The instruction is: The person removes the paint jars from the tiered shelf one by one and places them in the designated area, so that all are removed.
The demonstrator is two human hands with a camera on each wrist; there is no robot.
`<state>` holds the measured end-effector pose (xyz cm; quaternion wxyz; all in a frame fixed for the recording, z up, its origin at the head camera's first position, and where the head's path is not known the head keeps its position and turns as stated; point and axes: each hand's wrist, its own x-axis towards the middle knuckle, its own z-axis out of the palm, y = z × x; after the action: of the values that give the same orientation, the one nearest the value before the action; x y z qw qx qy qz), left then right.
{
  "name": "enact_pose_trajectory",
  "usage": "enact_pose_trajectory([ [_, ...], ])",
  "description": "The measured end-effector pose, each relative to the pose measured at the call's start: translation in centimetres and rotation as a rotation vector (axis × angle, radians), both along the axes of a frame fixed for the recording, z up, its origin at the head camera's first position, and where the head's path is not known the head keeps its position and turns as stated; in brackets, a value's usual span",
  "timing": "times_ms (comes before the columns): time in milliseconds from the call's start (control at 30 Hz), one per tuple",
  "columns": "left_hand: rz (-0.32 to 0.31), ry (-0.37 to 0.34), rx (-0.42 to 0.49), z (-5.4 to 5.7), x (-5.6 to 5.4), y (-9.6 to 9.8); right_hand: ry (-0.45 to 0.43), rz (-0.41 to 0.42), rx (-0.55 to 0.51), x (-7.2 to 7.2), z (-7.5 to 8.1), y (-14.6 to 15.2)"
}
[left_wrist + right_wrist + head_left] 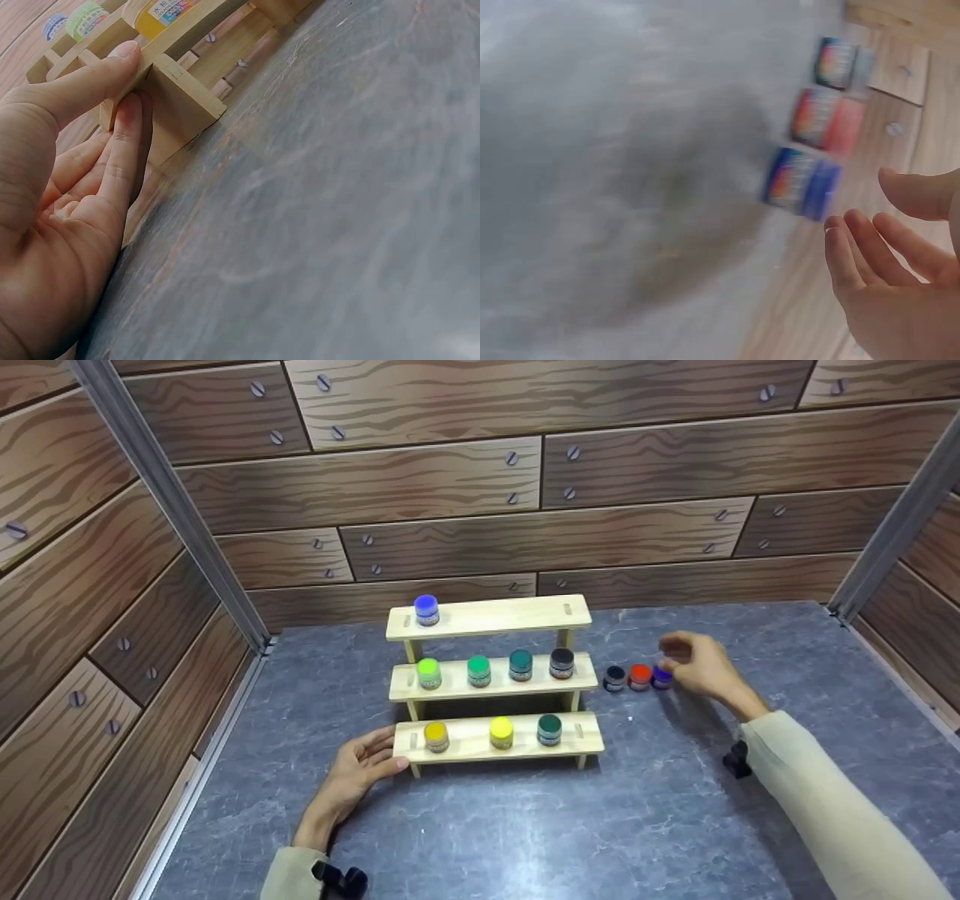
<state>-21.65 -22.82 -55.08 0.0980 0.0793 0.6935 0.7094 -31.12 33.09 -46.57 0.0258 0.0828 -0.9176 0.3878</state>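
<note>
A three-tier wooden display stand (pixel 487 619) holds small paint jars with coloured lids. My left hand (pixel 358 769) grips the left end of its lowest tier, thumb on top and fingers beneath, plain in the left wrist view. At the right, my right hand (pixel 701 666) hovers beside a blue paint jar (pixel 661 678), its fingers loosely bent with nothing between them. The right wrist view shows a gap between the fingertips (pixel 834 223) and that jar. In a row with it on the table stand a red paint jar (pixel 640 677) and a black paint jar (pixel 614 679).
On the top tier is one violet-blue jar (pixel 427 610). Several green to black jars line the middle tier, including a light green jar (pixel 429 673). The bottom tier bears an orange-yellow jar (pixel 436 736), a yellow jar (pixel 501 733) and a dark green jar (pixel 549 730). Wood-print panels (pixel 450 487) enclose the grey table (pixel 525 840).
</note>
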Motion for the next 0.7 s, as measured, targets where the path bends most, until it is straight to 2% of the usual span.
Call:
enact_pose_trajectory([
  [200, 0.002, -0.006, 0.006, 0.1, 0.0, 0.1, 0.030, 0.008, -0.023, -0.5, 3.9, -2.2],
  [400, 0.004, -0.012, 0.023, 0.0, -0.1, 0.2, 0.099, 0.032, -0.059, -0.8, 7.6, -5.6],
  [533, 0.005, -0.010, 0.031, -0.1, -0.2, 0.3, 0.148, 0.064, -0.076, -0.8, 9.2, -8.0],
  [700, 0.007, 0.004, 0.028, -0.1, -0.2, 0.2, 0.191, 0.125, -0.093, -1.1, 10.4, -11.4],
])
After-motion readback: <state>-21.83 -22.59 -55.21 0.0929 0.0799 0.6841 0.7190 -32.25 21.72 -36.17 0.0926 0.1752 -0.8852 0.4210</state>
